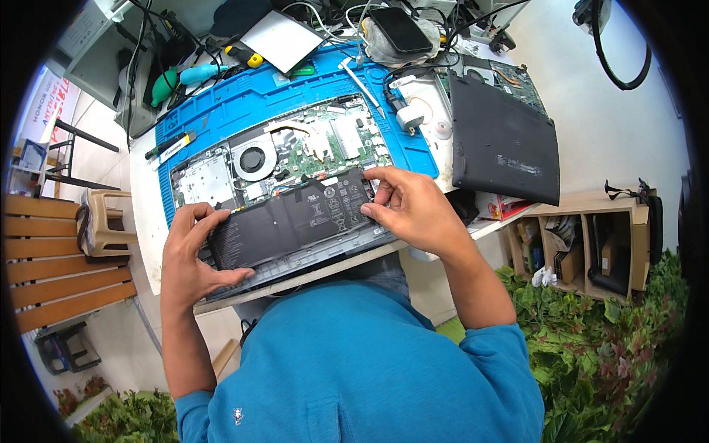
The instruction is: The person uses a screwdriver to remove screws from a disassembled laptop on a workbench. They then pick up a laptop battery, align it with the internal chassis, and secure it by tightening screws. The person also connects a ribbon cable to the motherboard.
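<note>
My left hand [190, 258] grips the left end of a long black battery pack [284, 225], its index finger at the upper corner and thumb at the lower edge. My right hand [417, 210] pinches the pack's right end. The pack lies over the front part of an opened laptop [317, 136], whose green board, fan [252, 159] and metal bay show behind it. The laptop rests on a blue silicone mat [221, 101].
A black laptop panel [502, 140] lies right, beside a charger plug [409, 117] and another board [509, 85]. Tools [244, 57], cables, a white square [283, 38] and a phone [399, 29] sit behind. A wooden bench [66, 295] stands left, a shelf [576, 251] right.
</note>
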### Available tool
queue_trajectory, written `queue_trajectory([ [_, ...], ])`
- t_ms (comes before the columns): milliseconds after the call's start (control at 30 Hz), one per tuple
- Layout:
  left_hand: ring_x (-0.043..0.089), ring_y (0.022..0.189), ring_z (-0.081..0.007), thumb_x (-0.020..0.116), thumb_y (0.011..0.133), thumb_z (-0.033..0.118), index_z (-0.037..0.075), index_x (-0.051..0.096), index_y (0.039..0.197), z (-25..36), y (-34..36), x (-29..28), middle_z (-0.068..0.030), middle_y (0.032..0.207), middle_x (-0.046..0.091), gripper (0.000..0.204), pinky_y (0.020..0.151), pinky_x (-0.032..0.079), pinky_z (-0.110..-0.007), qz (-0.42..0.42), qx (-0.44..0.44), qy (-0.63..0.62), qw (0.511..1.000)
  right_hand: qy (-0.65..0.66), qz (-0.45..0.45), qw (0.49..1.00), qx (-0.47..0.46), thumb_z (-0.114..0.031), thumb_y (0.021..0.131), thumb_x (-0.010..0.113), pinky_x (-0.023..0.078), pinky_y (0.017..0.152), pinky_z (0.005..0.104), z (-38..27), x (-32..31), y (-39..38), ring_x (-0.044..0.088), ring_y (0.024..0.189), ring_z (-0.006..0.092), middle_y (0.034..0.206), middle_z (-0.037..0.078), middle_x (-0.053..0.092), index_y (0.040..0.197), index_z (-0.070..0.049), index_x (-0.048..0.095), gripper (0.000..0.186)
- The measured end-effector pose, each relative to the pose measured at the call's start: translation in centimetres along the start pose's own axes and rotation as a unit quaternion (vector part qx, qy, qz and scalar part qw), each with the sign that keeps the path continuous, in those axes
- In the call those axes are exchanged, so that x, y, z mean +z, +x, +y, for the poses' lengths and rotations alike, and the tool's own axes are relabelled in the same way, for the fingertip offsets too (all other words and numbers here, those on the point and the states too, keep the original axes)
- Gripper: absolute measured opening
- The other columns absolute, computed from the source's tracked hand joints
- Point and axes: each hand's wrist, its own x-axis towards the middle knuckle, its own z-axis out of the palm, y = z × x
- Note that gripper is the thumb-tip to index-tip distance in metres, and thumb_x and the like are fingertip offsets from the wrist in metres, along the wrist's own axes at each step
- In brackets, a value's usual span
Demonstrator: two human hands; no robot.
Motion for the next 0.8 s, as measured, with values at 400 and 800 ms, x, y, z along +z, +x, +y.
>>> queue_trajectory([
  [400, 0.066, 0.116, -0.0326, 0.106, 0.051, 0.053, 0.008, 0.078, 0.136, -0.9, -0.1, -0.2, -0.0126, 0.123, 0.066, 0.100, 0.095, 0.058, -0.045, -0.027, 0.039, 0.001, 0.999, -0.089, 0.002, 0.994, -0.067, -0.010, 0.091, 0.087, 0.058, 0.081, 0.0447, -0.5, 0.2, -0.6, 0.073, 0.087, 0.0347, 0.102, 0.018, 0.075, 0.138, 0.005, 0.071, 0.051],
  [800, 0.070, 0.124, -0.0351, 0.105, 0.064, 0.031, 0.010, 0.075, 0.144, -1.9, 0.0, -3.3, -0.0134, 0.136, 0.075, 0.088, 0.109, 0.056, -0.047, -0.088, 0.087, -0.032, 0.992, -0.141, 0.020, 0.986, -0.084, -0.011, 0.090, 0.088, 0.055, 0.075, 0.0421, -0.6, 0.3, -1.0, 0.069, 0.082, 0.0300, 0.097, 0.014, 0.072, 0.137, 0.001, 0.072, 0.051],
])
